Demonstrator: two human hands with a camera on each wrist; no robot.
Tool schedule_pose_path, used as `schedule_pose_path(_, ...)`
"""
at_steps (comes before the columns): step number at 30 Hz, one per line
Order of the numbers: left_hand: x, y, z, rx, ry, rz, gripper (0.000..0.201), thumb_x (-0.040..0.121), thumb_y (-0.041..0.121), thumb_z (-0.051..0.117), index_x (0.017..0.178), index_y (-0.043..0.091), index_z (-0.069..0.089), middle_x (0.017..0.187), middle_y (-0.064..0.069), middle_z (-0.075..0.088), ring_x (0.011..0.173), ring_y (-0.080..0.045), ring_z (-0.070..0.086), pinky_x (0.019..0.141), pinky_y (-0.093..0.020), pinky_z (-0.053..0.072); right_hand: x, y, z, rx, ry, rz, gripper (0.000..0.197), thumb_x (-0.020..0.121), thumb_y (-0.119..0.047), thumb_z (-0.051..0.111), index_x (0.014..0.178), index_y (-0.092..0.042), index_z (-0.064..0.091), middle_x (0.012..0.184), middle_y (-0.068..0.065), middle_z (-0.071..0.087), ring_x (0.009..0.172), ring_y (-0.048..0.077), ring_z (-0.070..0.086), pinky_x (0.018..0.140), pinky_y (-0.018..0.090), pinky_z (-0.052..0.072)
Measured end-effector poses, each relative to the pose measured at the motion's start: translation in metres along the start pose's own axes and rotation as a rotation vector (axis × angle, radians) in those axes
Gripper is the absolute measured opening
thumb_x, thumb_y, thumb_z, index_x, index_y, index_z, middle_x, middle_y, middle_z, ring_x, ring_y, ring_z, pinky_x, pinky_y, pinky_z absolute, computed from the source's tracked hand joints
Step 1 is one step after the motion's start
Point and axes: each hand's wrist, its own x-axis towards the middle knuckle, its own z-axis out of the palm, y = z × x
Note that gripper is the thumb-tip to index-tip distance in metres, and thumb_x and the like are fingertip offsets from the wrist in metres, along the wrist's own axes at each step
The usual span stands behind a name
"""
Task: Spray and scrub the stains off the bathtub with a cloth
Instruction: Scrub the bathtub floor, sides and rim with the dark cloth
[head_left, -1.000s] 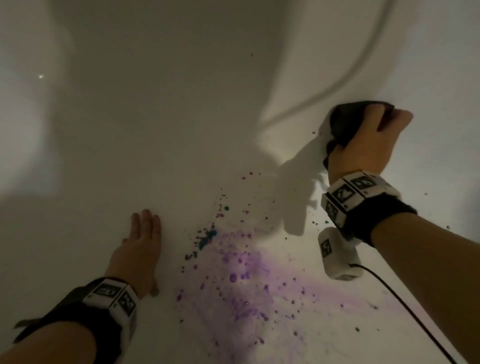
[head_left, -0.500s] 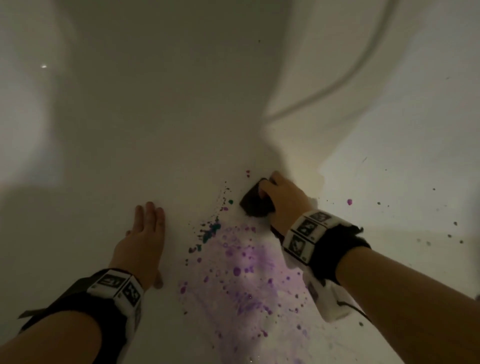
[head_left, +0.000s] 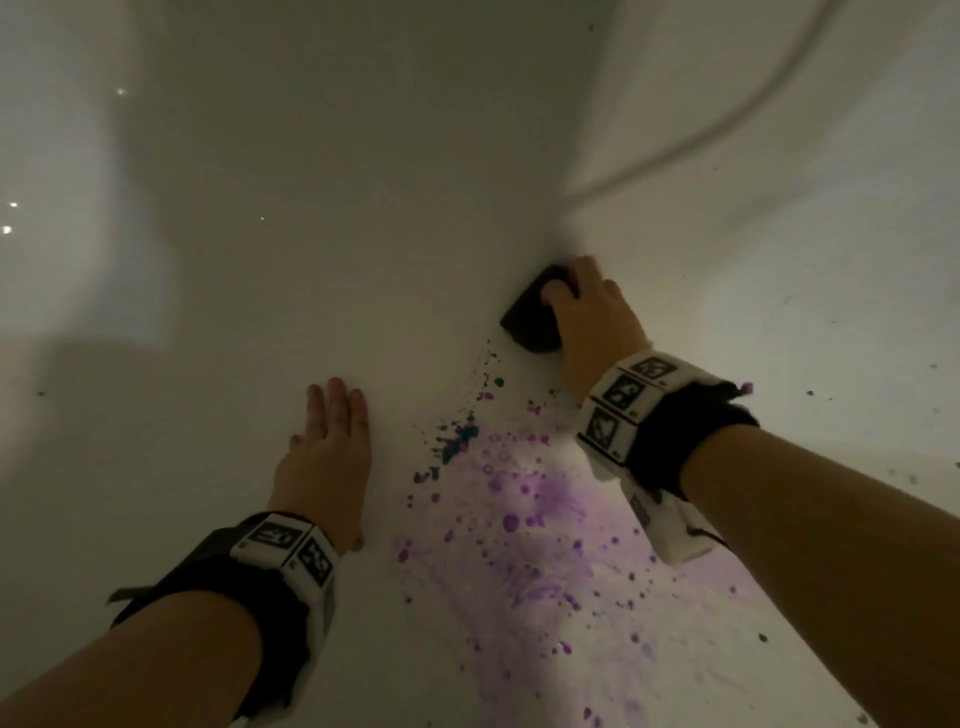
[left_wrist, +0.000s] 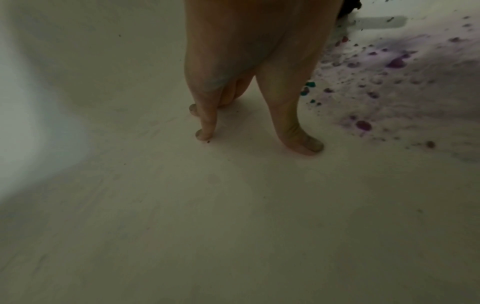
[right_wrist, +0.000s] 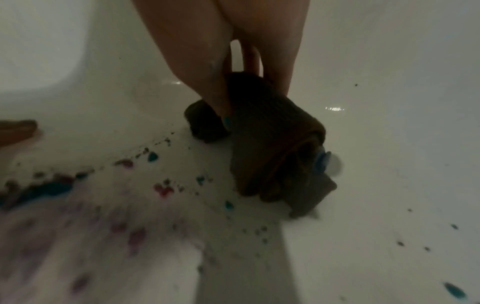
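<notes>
My right hand (head_left: 582, 312) grips a dark folded cloth (head_left: 532, 317) and presses it on the white bathtub floor (head_left: 311, 260), just beyond the stains. In the right wrist view the thumb and fingers curl round the cloth (right_wrist: 272, 148), which touches the tub. Purple splatter (head_left: 530, 499) with teal spots (head_left: 460, 436) covers the floor between my arms. My left hand (head_left: 327, 441) lies flat on the tub floor left of the stains; its straight fingers (left_wrist: 205, 123) and thumb press the surface and hold nothing.
The tub's right wall (head_left: 805, 260) rises beside my right arm and carries small dark specks (head_left: 810, 392). A curved pale line (head_left: 727, 119) runs across that wall at upper right. Bare white tub floor stretches to the left and far side.
My right hand came down from the tub's right wall with the cloth to the floor above the stains, then shifted slightly right. The left hand has stayed flat.
</notes>
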Motion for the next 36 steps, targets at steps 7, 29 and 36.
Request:
schedule_pose_path(7,0.002,-0.002,0.003,-0.054,-0.007,0.032,0.13,0.07,0.034,0.079,0.142,-0.004,-0.022,0.15,-0.023,-0.025,0.142,-0.038,-0.014,0.113,-0.041,0.023,0.017,-0.027,-0.023,0.074,0.411,-0.276,0.039,0.084,-0.01,0.053,0.122,-0.005,0.055,0.131,0.022,0.045,0.113,0.04,0.048,0.089,0.044,0.046)
schedule_pose_path(29,0.001,-0.005,0.004,-0.1,0.029,0.052,0.108,0.083,0.02,0.067,0.143,-0.004,-0.02,0.15,-0.023,-0.025,0.142,-0.038,-0.015,0.113,-0.043,0.021,0.002,-0.057,0.032,0.038,-0.086,-0.309,0.047,0.084,0.0,0.054,0.128,-0.017,0.055,0.144,0.012,0.037,0.118,0.039,0.04,0.098,0.039,0.036)
schedule_pose_path(36,0.002,-0.004,0.006,-0.106,0.067,0.047,0.095,0.089,0.013,0.059,0.144,-0.003,-0.017,0.151,-0.024,-0.022,0.142,-0.039,-0.013,0.113,-0.044,0.023,-0.044,-0.028,0.043,0.096,-0.211,-0.766,0.027,0.045,-0.002,0.072,0.07,-0.013,0.07,0.088,0.012,0.068,0.064,0.033,0.063,0.054,0.028,0.055)
